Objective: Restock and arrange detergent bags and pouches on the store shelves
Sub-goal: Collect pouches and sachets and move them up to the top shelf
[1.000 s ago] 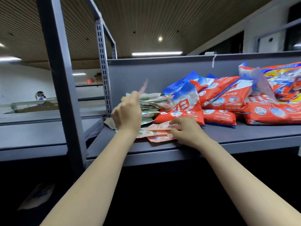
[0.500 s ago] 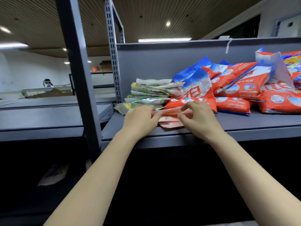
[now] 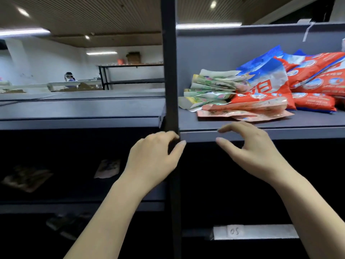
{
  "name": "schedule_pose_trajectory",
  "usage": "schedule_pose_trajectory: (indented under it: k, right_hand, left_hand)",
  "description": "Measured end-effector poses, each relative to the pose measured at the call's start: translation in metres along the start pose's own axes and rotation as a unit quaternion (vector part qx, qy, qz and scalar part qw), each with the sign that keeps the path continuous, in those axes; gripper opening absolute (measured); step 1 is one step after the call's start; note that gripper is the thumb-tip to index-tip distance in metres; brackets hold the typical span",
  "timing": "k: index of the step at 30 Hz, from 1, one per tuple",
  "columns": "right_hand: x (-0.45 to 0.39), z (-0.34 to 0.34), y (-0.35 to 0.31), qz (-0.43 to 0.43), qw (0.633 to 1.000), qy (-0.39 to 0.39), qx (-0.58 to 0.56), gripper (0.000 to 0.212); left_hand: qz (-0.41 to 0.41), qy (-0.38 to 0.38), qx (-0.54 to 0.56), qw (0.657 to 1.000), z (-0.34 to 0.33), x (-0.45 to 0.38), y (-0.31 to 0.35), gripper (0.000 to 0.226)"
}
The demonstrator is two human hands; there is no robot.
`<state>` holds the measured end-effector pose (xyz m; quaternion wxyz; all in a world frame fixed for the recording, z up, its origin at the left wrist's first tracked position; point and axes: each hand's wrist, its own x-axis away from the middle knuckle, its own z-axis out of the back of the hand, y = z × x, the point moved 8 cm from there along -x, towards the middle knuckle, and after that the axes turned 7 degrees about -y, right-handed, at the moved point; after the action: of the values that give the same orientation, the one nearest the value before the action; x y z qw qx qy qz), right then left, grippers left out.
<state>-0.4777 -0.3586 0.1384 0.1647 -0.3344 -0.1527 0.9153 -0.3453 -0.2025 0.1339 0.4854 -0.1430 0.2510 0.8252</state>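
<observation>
Hovering in front of the shelf [image 3: 261, 126], both hands were empty: left hand [image 3: 151, 156] sat low by the dark upright post [image 3: 169, 71], fingers loosely curled, thumb tip at the shelf's front lip; right hand [image 3: 250, 148] hung just below the shelf edge, fingers relaxed and spread, gripping nothing. Pink pouches [image 3: 246, 111] lay flat near the front of the shelf, apart from both hands. Behind them sat a stack of green-and-white pouches [image 3: 211, 86], touching the red-and-blue detergent bags [image 3: 298, 79] piled to the right against the grey back panel [image 3: 214, 49]. The post cut across the view and blocked the shelf's left end. Lower shelves were dark; a pale pouch [image 3: 107, 168] and blurry packs [image 3: 26, 177] lay there, hard to identify. A white label [image 3: 253, 231] marked "05" was stuck on a lower rail. Far left, a person [image 3: 69, 77] stood behind a long worktop [image 3: 74, 84].
</observation>
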Motion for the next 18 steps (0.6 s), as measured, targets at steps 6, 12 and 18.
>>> schedule_pose_trajectory:
  k: [6, 12, 18]
  right_hand:
    - [0.024, -0.076, -0.067, -0.012, 0.999, -0.045, -0.010, 0.028]
    - [0.038, -0.147, -0.114, -0.040, 0.996, -0.083, -0.010, 0.026]
    - [0.044, -0.208, -0.146, -0.060, 0.990, -0.131, 0.005, 0.026]
  left_hand:
    - [0.084, -0.045, -0.004, 0.995, 0.013, 0.063, -0.110, 0.031]
    - [0.126, -0.071, -0.028, 0.989, 0.026, 0.115, -0.197, 0.034]
    - [0.146, -0.103, -0.023, 0.984, 0.026, 0.146, -0.260, 0.036]
